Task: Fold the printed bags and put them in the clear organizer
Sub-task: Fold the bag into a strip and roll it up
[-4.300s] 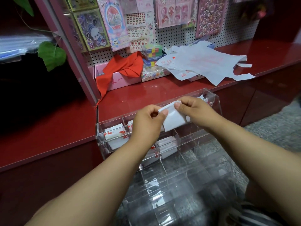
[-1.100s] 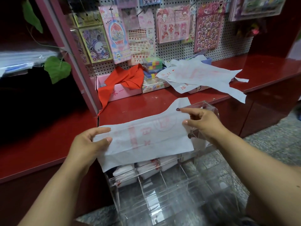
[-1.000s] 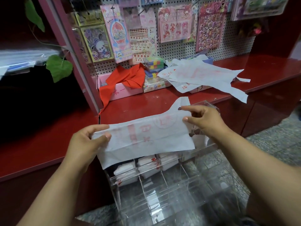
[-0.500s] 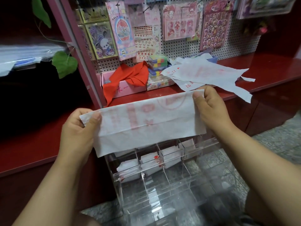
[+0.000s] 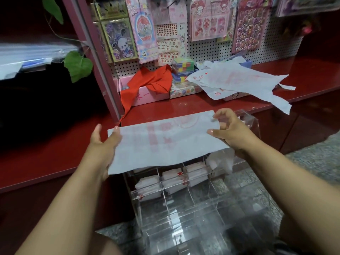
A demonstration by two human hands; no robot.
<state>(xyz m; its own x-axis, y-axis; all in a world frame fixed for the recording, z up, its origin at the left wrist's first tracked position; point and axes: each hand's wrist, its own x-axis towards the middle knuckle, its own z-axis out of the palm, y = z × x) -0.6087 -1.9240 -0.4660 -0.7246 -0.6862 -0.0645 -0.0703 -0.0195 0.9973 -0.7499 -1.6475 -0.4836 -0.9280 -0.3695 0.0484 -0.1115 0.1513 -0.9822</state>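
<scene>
Head-camera view, at a red shop counter [image 5: 184, 109]: a person holds one printed bag [image 5: 165, 142] stretched flat in the air above the clear organizer [image 5: 184, 208], part-way through folding it. The left hand [image 5: 104, 142] holds the bag's left edge, thumb on top and fingers beneath — a light pinch. The right hand [image 5: 230, 129] has its thumb lying on the bag's right end while the other fingers are spread and curled loosely above it; whether they grip the bag cannot be told.

Some of the work looks done: several folded bags [image 5: 165, 181] sit in the organizer's upper row of compartments, just under the hanging edge of the held bag. The lower compartments appear to hold nothing, though clear walls and glare make that hard to judge.

More is left — a loose pile of unfolded bags [image 5: 239, 81] lies on the counter near the pegboard [image 5: 202, 50], well apart from the organizer. The bag in hand seems only at a long, lengthwise fold and would need folding down further before it fits a compartment.
</scene>
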